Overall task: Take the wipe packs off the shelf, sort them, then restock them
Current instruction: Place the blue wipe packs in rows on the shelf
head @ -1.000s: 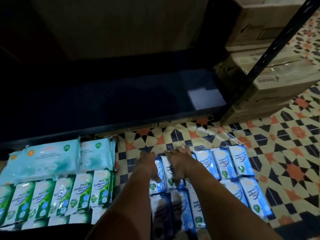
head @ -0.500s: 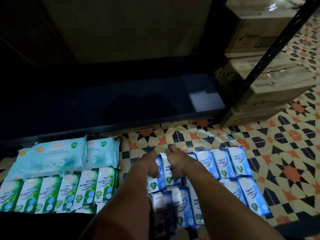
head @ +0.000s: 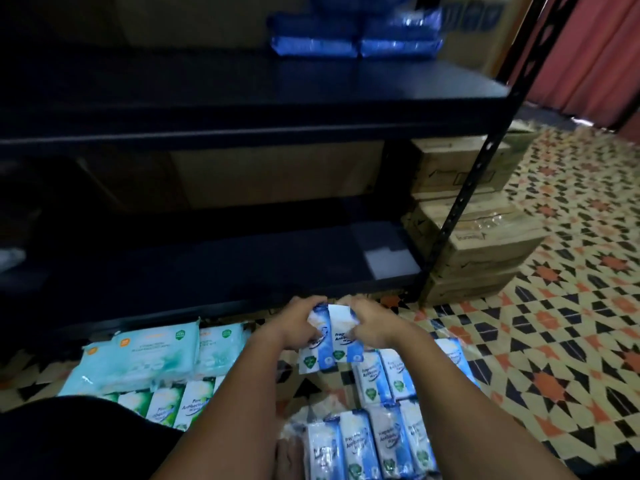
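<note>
Since earlier, both hands, left hand (head: 298, 325) and right hand (head: 371, 323), have lifted seemingly two blue packs (head: 330, 339), clamped; a loose grip risks a drop.

Blue packs (head: 353, 32) on the upper shelf (head: 242, 98) are blurred, cut off.

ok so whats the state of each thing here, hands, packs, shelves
left hand: gripping the lifted blue packs
right hand: gripping the same packs
lifted blue packs: held upright, off the floor
blue packs on floor: lying flat in rows
green packs: flat in a row
pale green packs: stacked flat
bottom shelf: bare
upper shelf: holds dark blue packs
cardboard boxes: stacked, closed
</note>
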`<action>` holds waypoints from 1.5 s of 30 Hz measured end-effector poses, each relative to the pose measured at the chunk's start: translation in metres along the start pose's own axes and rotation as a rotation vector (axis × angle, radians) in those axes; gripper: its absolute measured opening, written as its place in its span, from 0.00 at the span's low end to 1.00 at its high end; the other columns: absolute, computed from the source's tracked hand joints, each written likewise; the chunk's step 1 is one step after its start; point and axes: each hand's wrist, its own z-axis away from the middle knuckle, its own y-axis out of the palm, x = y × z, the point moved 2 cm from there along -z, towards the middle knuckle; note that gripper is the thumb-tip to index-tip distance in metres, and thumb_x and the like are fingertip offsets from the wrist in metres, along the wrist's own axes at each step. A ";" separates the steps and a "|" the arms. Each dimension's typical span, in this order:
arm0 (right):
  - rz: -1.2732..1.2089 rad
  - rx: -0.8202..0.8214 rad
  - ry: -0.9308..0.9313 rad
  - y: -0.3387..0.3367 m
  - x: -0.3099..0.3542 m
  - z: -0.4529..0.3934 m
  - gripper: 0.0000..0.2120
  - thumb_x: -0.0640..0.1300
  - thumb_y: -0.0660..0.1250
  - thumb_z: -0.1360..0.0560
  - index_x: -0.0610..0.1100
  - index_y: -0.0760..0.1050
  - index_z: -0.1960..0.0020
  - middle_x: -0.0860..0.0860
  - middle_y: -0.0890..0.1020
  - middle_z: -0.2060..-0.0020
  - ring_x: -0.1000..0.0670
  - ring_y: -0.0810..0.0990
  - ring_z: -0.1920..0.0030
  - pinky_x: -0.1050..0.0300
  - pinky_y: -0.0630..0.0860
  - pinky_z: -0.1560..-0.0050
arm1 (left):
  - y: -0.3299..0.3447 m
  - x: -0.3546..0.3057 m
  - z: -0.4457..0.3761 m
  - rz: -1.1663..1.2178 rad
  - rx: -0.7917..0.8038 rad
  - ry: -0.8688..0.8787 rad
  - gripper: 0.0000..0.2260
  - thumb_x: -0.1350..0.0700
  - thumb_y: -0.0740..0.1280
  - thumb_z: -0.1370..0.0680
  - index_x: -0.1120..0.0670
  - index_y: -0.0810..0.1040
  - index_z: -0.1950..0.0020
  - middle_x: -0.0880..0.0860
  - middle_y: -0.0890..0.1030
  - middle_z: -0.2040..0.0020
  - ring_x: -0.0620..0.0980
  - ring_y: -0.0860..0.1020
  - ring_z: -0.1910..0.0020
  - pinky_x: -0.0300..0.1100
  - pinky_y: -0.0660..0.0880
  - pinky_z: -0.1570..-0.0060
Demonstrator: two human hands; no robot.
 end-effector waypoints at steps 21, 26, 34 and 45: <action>-0.720 -0.810 -0.677 -0.200 0.238 0.110 0.33 0.40 0.66 0.19 0.68 0.54 0.28 0.48 0.74 0.32 0.52 0.84 0.46 0.52 0.83 0.48 | -0.217 -0.216 0.150 0.462 -0.877 0.590 0.31 0.53 0.62 0.15 0.49 0.49 0.17 0.43 0.77 0.44 0.24 0.77 0.56 0.23 0.72 0.60; -0.731 -0.979 -0.600 -0.238 0.261 0.087 0.22 0.43 0.71 0.22 0.58 0.62 0.38 0.51 0.76 0.45 0.50 0.80 0.47 0.47 0.80 0.47 | -0.271 -0.237 0.127 0.416 -0.982 0.485 0.32 0.48 0.67 0.18 0.55 0.58 0.19 0.53 0.76 0.30 0.49 0.75 0.33 0.40 0.74 0.38; -0.676 -0.778 -0.231 -0.262 0.255 0.025 0.09 0.43 0.71 0.21 0.45 0.74 0.44 0.46 0.75 0.44 0.53 0.74 0.61 0.60 0.69 0.66 | -0.307 -0.223 0.073 0.418 -0.855 0.085 0.26 0.48 0.72 0.21 0.63 0.72 0.29 0.61 0.76 0.33 0.51 0.77 0.58 0.44 0.74 0.54; -0.455 -0.741 -0.189 -0.266 0.251 0.010 0.13 0.45 0.68 0.19 0.35 0.82 0.46 0.42 0.84 0.48 0.45 0.81 0.44 0.57 0.73 0.47 | -0.309 -0.209 0.043 0.420 -0.876 -0.027 0.23 0.49 0.74 0.23 0.62 0.77 0.36 0.60 0.80 0.40 0.58 0.81 0.45 0.45 0.78 0.51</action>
